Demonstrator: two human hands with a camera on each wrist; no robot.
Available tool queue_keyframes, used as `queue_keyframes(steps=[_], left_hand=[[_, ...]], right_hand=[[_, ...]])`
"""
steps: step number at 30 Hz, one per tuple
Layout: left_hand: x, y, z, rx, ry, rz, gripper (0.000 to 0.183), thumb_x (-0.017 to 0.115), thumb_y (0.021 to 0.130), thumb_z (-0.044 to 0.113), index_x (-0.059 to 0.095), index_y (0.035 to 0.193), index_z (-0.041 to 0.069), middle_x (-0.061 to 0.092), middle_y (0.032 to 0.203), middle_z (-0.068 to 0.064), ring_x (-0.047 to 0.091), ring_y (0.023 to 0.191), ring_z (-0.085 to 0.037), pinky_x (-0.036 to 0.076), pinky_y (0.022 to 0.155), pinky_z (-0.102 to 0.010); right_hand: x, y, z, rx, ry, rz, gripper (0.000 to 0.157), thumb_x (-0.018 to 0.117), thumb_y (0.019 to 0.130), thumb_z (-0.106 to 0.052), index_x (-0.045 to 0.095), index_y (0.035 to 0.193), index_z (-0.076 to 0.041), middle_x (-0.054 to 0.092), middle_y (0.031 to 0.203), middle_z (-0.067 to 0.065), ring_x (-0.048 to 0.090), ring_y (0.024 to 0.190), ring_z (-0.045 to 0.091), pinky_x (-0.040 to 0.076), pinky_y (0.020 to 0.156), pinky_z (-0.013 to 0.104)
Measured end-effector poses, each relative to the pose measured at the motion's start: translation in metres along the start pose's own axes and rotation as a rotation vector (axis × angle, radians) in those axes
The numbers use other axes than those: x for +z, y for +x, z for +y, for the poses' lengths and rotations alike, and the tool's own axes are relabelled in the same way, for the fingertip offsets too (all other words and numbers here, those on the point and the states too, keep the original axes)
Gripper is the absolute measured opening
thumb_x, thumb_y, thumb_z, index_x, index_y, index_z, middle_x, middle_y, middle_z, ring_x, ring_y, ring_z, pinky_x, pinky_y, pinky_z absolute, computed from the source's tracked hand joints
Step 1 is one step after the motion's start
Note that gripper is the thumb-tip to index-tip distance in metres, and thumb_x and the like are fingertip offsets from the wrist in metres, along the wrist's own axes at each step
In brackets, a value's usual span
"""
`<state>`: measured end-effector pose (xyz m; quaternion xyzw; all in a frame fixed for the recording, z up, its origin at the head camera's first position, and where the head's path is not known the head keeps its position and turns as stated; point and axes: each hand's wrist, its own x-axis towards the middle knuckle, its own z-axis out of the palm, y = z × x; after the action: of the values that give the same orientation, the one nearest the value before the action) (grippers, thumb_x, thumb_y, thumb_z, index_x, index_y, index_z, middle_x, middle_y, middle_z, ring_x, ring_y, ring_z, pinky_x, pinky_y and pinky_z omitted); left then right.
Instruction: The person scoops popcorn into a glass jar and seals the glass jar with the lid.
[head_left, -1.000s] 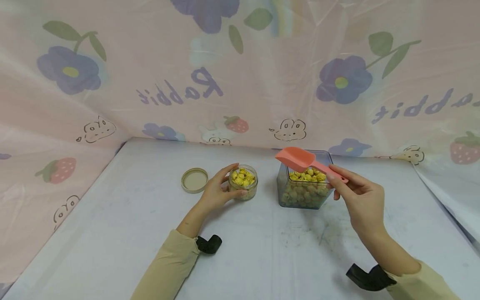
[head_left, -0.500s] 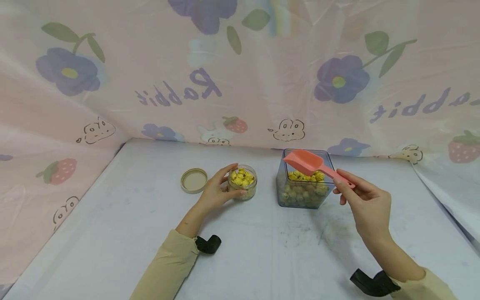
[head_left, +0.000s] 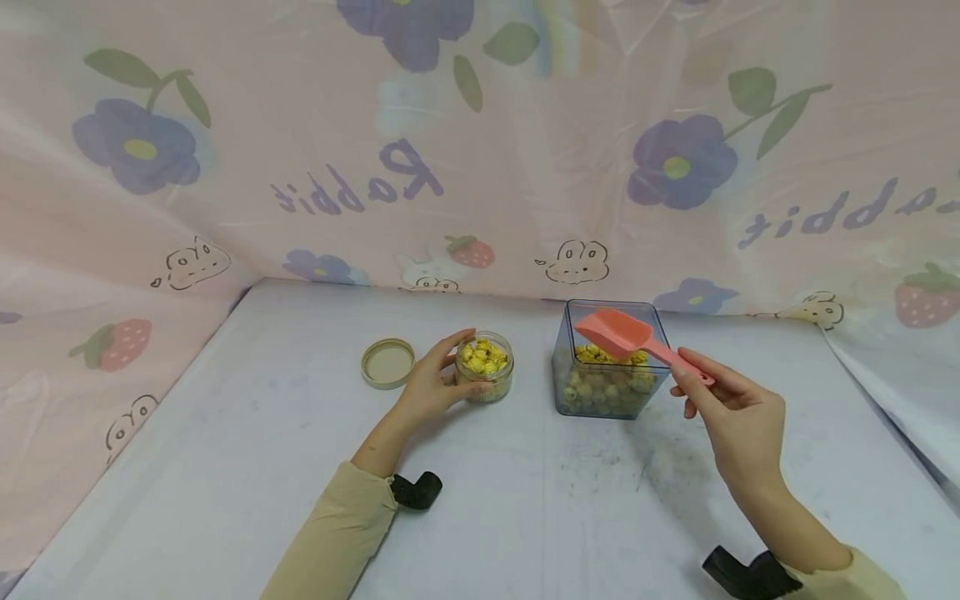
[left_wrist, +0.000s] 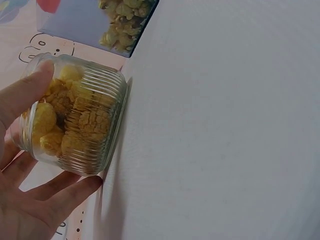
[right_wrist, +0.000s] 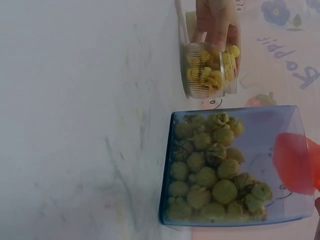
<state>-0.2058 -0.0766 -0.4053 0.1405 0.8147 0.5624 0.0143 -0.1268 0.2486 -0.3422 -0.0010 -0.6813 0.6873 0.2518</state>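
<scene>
My left hand (head_left: 435,382) grips a small ribbed glass jar (left_wrist: 95,117) filled to near the rim with yellow popcorn (head_left: 483,356), thumb on the near side and fingers round the far side. The jar stands upright on the table. My right hand (head_left: 738,417) pinches the handle of a coral-red scoop (head_left: 615,332) between thumb and fingers. The scoop's bowl is over the mouth of a clear bluish square container (head_left: 600,402), which is partly filled with popcorn (right_wrist: 212,170). From the right wrist view, the scoop shows red through the container's upper wall.
A round jar lid (head_left: 388,363) lies left of the jar, inner side up. The white-covered table (head_left: 480,517) meets a pink printed curtain (head_left: 510,167) just behind the container. Dark smudges mark the cloth in front of the container.
My right hand has moved right and slightly down, taking the scoop from above the container's back left edge to over its opening. The left hand stays on the jar.
</scene>
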Motion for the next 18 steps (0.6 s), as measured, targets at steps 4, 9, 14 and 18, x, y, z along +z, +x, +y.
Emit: queue_keyframes(steps=[4,9,14,18], left_hand=[[0.000,0.000,0.000,0.005,-0.003,-0.001,0.078,0.081,0.077,0.014,0.042,0.145,0.018,0.043,0.147,-0.007,0.041,0.131,-0.045,0.048,0.100,-0.047],[0.000,-0.001,0.001,-0.001,-0.012,-0.001,0.079,0.081,0.077,0.013,0.042,0.145,0.020,0.043,0.147,-0.007,0.041,0.131,-0.045,0.048,0.100,-0.046],[0.000,-0.001,0.001,0.002,0.003,-0.001,0.079,0.081,0.077,0.012,0.042,0.145,0.018,0.044,0.146,-0.007,0.041,0.131,-0.045,0.047,0.100,-0.047],[0.000,0.000,0.001,0.009,0.004,-0.005,0.079,0.081,0.077,0.012,0.041,0.145,0.016,0.044,0.146,-0.008,0.040,0.131,-0.046,0.047,0.100,-0.047]], right_hand=[[0.000,-0.001,0.001,-0.052,-0.128,-0.040,0.027,0.068,0.082,0.010,0.067,0.108,0.012,0.070,0.066,-0.001,0.055,0.046,0.010,0.036,0.040,0.019],[0.000,0.002,0.001,-0.136,-0.319,-0.082,0.026,0.068,0.082,0.008,0.069,0.108,0.007,0.070,0.068,-0.010,0.056,0.048,0.007,0.041,0.042,0.016],[0.000,0.006,0.000,-0.148,-0.378,-0.121,0.026,0.069,0.083,0.005,0.069,0.110,0.005,0.070,0.071,-0.012,0.058,0.050,0.004,0.045,0.045,0.015],[-0.001,0.010,-0.002,-0.159,-0.435,-0.170,0.026,0.071,0.083,0.000,0.070,0.109,0.004,0.070,0.072,-0.015,0.060,0.053,0.001,0.047,0.047,0.015]])
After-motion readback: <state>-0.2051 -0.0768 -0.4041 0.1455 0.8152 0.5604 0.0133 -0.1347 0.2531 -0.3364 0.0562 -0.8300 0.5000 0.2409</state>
